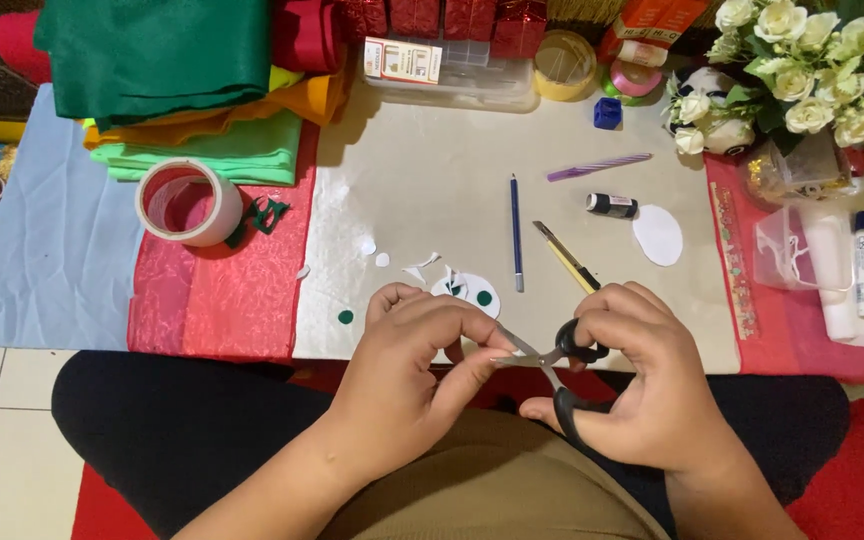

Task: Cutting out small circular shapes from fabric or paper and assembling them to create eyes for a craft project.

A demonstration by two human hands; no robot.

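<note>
A: Which way do the scissors (552,372) point?

B: Their blades run up and to the left, toward the left hand (407,375), while the black loops sit low on the right. The long axis slants from lower right to upper left.

A: How do they look?

B: Thin grey metal blades, slightly parted, with black plastic handles. The tips meet the left fingertips (492,345).

A: And the grip?

B: The right hand (652,385) is closed through the loops, thumb in the upper one, other fingers curled around the lower. The left thumb and forefinger are pinched together at the blade tips; whatever they pinch is too small to make out.

A: Where is all this?

B: Over the person's lap, just in front of the near edge of the cream tabletop (422,180). Beyond the hands lie white paper scraps (467,290) with dark green dots, then a blue pencil (516,235) and a yellow craft knife (565,256).
</note>
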